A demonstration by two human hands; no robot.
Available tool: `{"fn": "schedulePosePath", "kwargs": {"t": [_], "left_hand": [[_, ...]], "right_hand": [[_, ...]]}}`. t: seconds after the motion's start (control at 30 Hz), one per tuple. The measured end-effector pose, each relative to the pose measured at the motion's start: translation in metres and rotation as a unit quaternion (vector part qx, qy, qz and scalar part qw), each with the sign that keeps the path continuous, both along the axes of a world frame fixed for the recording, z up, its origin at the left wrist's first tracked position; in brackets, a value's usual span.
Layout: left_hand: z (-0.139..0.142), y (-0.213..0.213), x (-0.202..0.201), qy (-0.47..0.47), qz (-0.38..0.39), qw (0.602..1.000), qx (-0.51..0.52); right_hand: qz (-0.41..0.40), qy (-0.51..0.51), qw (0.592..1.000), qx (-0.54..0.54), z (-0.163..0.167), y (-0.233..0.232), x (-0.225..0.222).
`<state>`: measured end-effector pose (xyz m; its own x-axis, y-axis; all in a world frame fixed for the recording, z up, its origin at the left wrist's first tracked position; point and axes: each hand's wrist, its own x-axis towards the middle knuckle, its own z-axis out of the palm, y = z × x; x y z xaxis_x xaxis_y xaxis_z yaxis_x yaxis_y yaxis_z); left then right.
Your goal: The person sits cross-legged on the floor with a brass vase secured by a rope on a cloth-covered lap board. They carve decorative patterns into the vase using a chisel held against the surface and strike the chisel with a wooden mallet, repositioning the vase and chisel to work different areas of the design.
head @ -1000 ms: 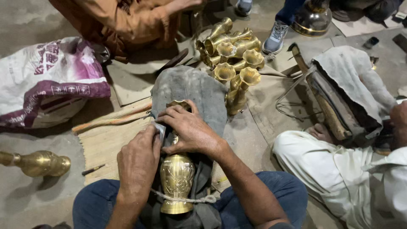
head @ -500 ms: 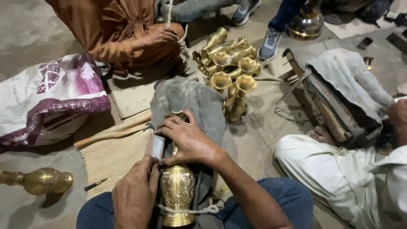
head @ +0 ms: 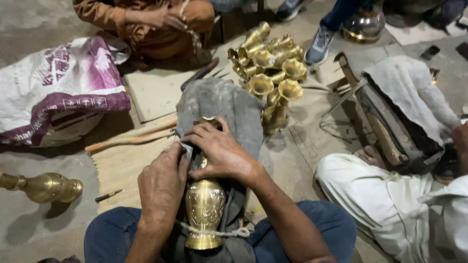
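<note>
A brass vase (head: 204, 210) lies on its side between my knees, tied down with a thin rope (head: 214, 232) near its foot. It rests on a grey padded block (head: 222, 104). My right hand (head: 219, 151) wraps over the vase's neck. My left hand (head: 162, 182) presses a small metal tool or scrap (head: 186, 149) against the neck beside the right hand. The vase's mouth (head: 209, 120) peeks out beyond my right fingers.
A cluster of several brass vases (head: 270, 73) stands ahead. Another brass vase (head: 46, 187) lies at the left by a white and purple sack (head: 53, 90). A person in brown (head: 146, 24) sits ahead, one in white (head: 390, 204) at the right, by a cloth-covered wooden box (head: 399, 114).
The view has shifted slightly. Both hands stay on the vase's neck, the left one working a little closer to the right. The person in brown has moved their hands.
</note>
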<state>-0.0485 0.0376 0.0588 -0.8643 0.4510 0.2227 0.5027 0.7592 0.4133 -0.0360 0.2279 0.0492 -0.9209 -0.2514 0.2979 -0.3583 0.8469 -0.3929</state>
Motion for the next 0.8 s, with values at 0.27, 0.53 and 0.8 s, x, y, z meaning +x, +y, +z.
{"fn": "schedulePosePath", "kwargs": {"t": [0.27, 0.53, 0.8], "left_hand": [[0.002, -0.002, 0.002, -0.035, 0.017, 0.998, -0.044], [-0.002, -0.003, 0.002, -0.018, 0.017, 0.999, -0.022], [-0.009, -0.005, 0.000, 0.005, -0.003, 1.000, 0.014]], "right_hand": [[-0.005, -0.003, 1.000, -0.006, -0.002, 0.001, 0.000], [-0.009, 0.005, 1.000, 0.001, -0.001, 0.001, -0.001], [-0.004, 0.011, 1.000, -0.002, -0.001, 0.001, -0.002]]}}
